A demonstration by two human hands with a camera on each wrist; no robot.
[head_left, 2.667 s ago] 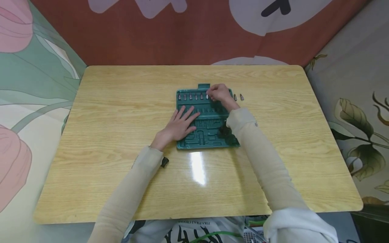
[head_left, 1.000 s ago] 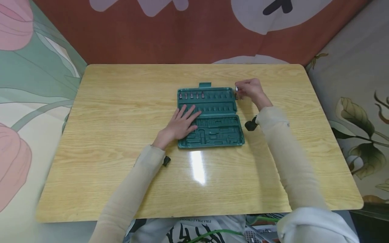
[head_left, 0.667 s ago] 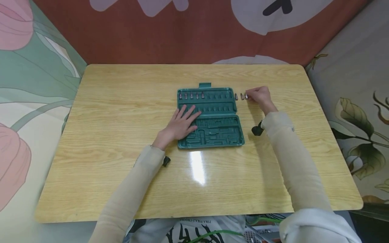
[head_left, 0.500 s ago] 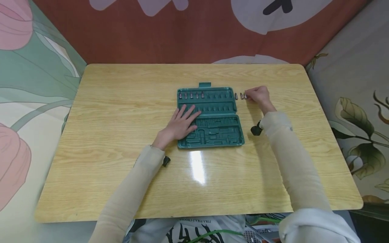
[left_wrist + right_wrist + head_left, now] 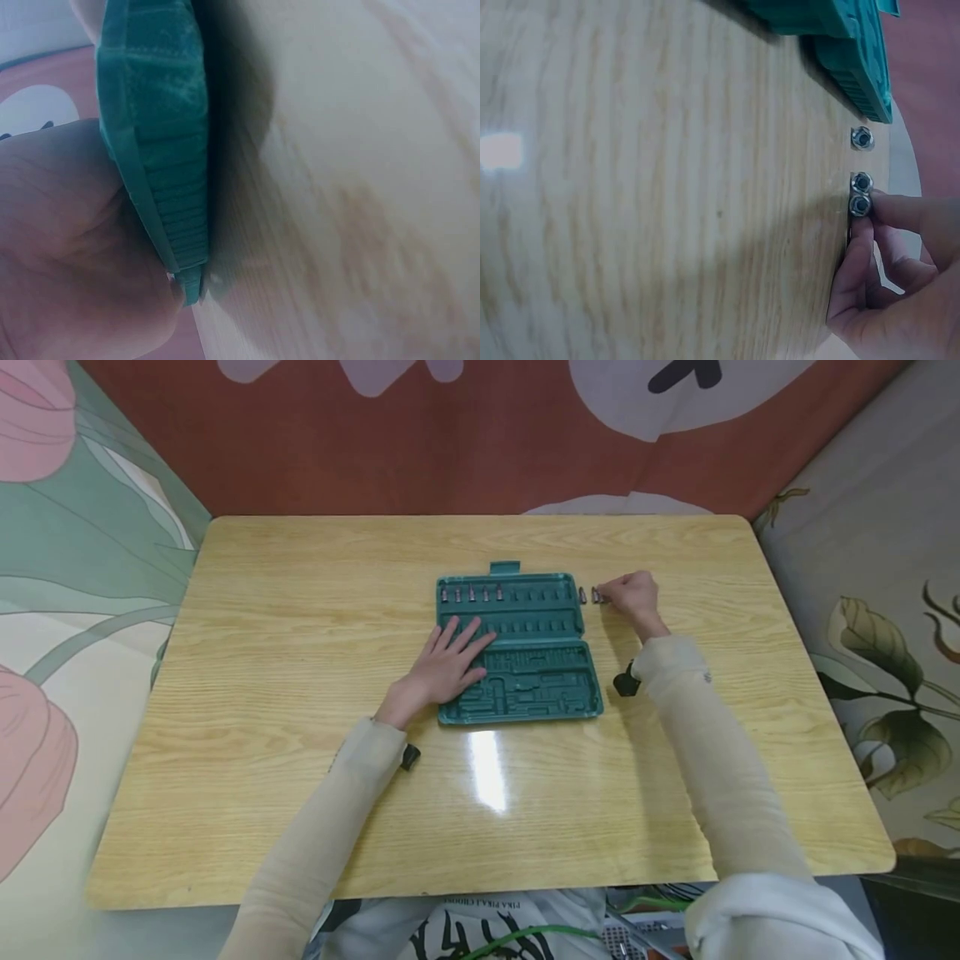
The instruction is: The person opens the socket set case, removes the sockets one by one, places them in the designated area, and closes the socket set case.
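A green plastic tool tray (image 5: 540, 689) lies open in the middle of the wooden table (image 5: 300, 627). My left hand (image 5: 453, 652) rests flat on the tray's left part, and the left wrist view shows my palm (image 5: 67, 247) against the tray edge (image 5: 161, 150). Several small metal bits (image 5: 471, 594) stand in the tray's top row. My right hand (image 5: 611, 597) is just right of the tray. It pinches a bit (image 5: 859, 205) that stands on the table against a second bit (image 5: 862, 181). A third bit (image 5: 862, 138) stands nearer the tray.
The table is bordered by an orange cloth wall (image 5: 465, 435) at the back and patterned cloth on both sides. A bright light glare (image 5: 487, 772) sits on the table in front of the tray. Black wrist cameras (image 5: 625, 682) hang under both sleeves.
My right hand left the tray's top row with a bit and carried it right, down beside the two loose bits. The left hand has stayed flat on the tray.
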